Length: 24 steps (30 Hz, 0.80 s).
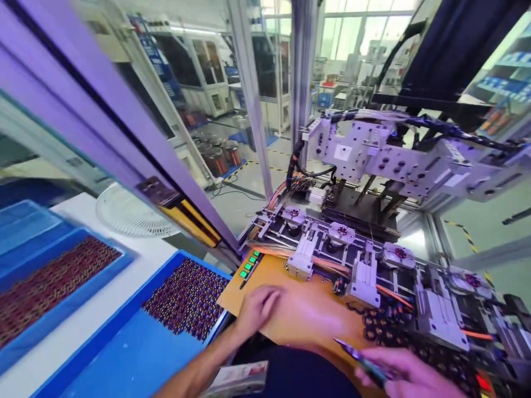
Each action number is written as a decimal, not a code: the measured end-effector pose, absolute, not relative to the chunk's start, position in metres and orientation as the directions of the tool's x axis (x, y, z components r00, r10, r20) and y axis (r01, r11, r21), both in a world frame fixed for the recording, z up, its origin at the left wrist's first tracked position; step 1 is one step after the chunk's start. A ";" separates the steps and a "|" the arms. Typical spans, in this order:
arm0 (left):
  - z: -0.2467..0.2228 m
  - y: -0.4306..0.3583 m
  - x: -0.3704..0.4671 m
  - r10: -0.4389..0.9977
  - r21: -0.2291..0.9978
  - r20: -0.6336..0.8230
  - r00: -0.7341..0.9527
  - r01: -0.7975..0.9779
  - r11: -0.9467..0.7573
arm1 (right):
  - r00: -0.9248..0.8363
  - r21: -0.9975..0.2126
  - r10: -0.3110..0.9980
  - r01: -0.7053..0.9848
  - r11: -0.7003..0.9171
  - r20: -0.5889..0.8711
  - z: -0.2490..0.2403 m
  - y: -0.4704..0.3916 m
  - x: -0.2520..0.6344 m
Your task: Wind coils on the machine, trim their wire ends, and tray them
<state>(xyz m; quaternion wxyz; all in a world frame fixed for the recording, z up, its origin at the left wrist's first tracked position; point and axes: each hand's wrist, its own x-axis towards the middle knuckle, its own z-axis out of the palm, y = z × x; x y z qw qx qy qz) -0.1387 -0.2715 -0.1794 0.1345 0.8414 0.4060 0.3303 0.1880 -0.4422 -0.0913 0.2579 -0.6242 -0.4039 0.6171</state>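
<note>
My left hand (259, 309) rests over the left part of the orange-brown work surface (307, 309), its fingers curled together; what they hold, if anything, is hidden. At the lower right, my right hand (398, 367) grips a slim, dark tool with a pointed metal tip (352, 351), which points up and left over the surface. Several small dark round parts (379, 326) lie to the right, beyond the tool. A blue tray (136, 354) left of my left hand holds many small dark red and black parts (188, 296) in packed rows.
Machine fixtures with round heads (342, 232) line the surface's far side, below a large metal gantry (373, 149). Green square buttons (248, 267) sit at the left edge. Another blue tray (120, 260), a white fan (133, 213) and a frame post (166, 160) stand left.
</note>
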 end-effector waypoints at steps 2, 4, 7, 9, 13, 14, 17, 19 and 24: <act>-0.155 -0.244 -0.146 0.765 0.469 0.456 0.455 0.607 -0.641 | -0.202 -0.825 0.801 0.092 -0.558 -0.564 -0.124 -0.434 0.156; -0.125 -0.206 -0.146 0.750 0.428 0.461 0.475 0.621 -0.656 | -0.180 -0.820 0.802 0.061 -0.569 -0.570 -0.150 -0.423 0.140; -0.086 -0.147 -0.129 0.699 0.351 0.440 0.564 0.609 -0.712 | -0.114 -0.831 0.823 0.121 -0.544 -0.556 -0.176 -0.408 0.133; -0.070 -0.115 -0.111 0.656 0.304 0.391 0.646 0.582 -0.754 | -0.047 -0.844 0.856 0.205 -0.496 -0.515 -0.186 -0.401 0.132; -0.064 -0.082 -0.083 0.602 0.237 0.263 0.754 0.554 -0.798 | 0.154 -0.839 0.945 0.434 -0.327 -0.289 -0.201 -0.398 0.131; -0.065 -0.078 -0.080 0.593 0.222 0.236 0.770 0.551 -0.804 | 0.198 -0.824 0.957 0.490 -0.284 -0.212 -0.204 -0.400 0.131; -0.065 -0.072 -0.076 0.560 0.173 0.172 0.810 0.535 -0.827 | 0.284 -0.753 0.959 0.628 -0.199 -0.017 -0.211 -0.410 0.129; -0.063 -0.069 -0.076 0.531 0.142 0.137 0.836 0.514 -0.846 | 0.289 -0.702 0.954 0.695 -0.156 0.075 -0.213 -0.417 0.126; -0.057 -0.065 -0.070 0.472 0.124 0.044 0.881 0.464 -0.877 | 0.121 -0.598 0.968 0.800 0.035 0.218 -0.210 -0.419 0.112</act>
